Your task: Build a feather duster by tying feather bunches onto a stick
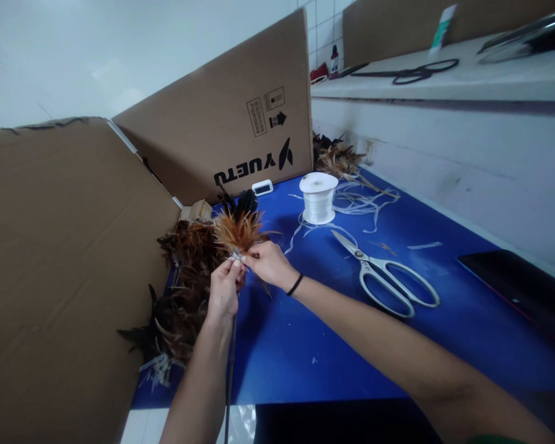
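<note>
Well to the left of the white spool lies a heap of brown feathers, with white stringy bits at its near end. Next, nearer than the spool and to its left, the left hand pinches the bottom of a small feather bunch, orange with black tips. A thin stick runs down below that hand. The right hand, also left of the spool, has its fingers pinched together at the same spot, where something white shows. The bunch is already gathered at the stick's top, I think, but fixing it there looks only partly done; the fingers hide whether any knot is finished. Just right of the spool sits a tangle of loose ribbon, and behind it are more feathers. The scissors lie nearer than the spool, to its right, and no hand touches them.
</note>
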Available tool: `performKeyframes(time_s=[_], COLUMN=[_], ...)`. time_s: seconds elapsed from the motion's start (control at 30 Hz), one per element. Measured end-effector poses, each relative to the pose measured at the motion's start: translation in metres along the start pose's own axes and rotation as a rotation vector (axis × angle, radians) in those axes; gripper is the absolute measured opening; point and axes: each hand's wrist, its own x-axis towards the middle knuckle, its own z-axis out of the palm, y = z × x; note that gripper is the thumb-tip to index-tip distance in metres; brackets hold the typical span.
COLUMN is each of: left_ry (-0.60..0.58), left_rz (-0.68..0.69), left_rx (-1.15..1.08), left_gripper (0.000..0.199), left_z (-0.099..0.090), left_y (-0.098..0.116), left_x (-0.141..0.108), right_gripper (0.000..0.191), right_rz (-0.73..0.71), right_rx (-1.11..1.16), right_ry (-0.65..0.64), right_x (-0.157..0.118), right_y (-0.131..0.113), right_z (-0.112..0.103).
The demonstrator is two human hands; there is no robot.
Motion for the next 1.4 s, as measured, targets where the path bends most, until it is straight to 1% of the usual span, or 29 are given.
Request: performKeyframes(time_s=[0.07, 0.13, 0.17, 0.27, 0.33, 0.4, 0.5, 0.53, 0.67, 0.83, 0.93, 1.13, 1.17, 1.27, 1.33, 1.4], left_ry=[0.020, 0.022, 0.017, -0.002, -0.013, -0.018, -0.020, -0.023, -0.064, -0.078, -0.077, -0.076, -0.069, -0.052, -0.044, -0.020], left_rz=[0.002, 0.000, -0.002, -0.004, -0.006, -0.013, -0.024, -0.027, -0.031, -0.039, -0.028, -0.009, -0.003, 0.004, 0.000, 0.001], left_rx=[-0.010, -0.018, -0.018, -0.010, -0.002, 0.002, 0.004, 0.005, 0.005, -0.009, 0.006, 0.006, -0.006, -0.028, -0.035, -0.052], left_gripper=[0.033, 0.032, 0.032, 0.032, 0.033, 0.033, 0.032, 0.032, 0.030, 0.029, 0.030, 0.031, 0.030, 0.029, 0.030, 0.030], left_z=[0.000, 0.001, 0.001, 0.002, 0.002, 0.002, 0.002, 0.003, 0.004, 0.003, 0.002, 0.000, 0.000, -0.003, -0.005, -0.006], left_y=[-0.003, -0.005, -0.006, -0.007, -0.007, -0.008, -0.008, -0.008, -0.005, -0.004, -0.006, -0.006, -0.005, -0.002, 0.000, 0.001], left_x=[0.001, 0.002, 0.003, 0.002, 0.001, 0.001, 0.000, 0.000, -0.002, -0.002, -0.002, 0.000, 0.001, 0.002, 0.003, 0.004], right_gripper=[0.022, 0.014, 0.013, 0.020, 0.025, 0.025, 0.011, 0.009, 0.016, 0.015, 0.014, 0.014, 0.016, 0.038, 0.047, 0.048], right_rz=[0.023, 0.072, 0.094, 0.125, 0.111, 0.076, 0.035, 0.040, 0.087, 0.047, 0.029, 0.032, 0.034, 0.084, 0.147, 0.214], right_rx=[0.001, 0.042, 0.072, 0.137, 0.154, 0.158, 0.137, 0.134, 0.181, 0.256, 0.323, 0.409, 0.452, 0.558, 0.546, 0.493], right_ry=[-0.008, 0.014, 0.029, 0.070, 0.098, 0.111, 0.064, 0.046, -0.020, -0.044, -0.079, -0.104, -0.103, -0.093, -0.099, -0.106], right_x=[-0.001, -0.001, -0.001, -0.001, 0.000, 0.000, 0.001, 0.001, 0.006, 0.010, 0.011, 0.011, 0.011, 0.010, 0.010, 0.011], right_y=[-0.003, -0.004, -0.004, -0.002, -0.001, -0.001, 0.000, 0.001, 0.007, 0.017, 0.021, 0.019, 0.017, 0.014, 0.015, 0.018], right_z=[-0.001, -0.001, -0.001, 0.001, 0.002, 0.001, 0.000, 0.000, 0.002, 0.004, 0.005, 0.005, 0.005, 0.005, 0.004, 0.004])
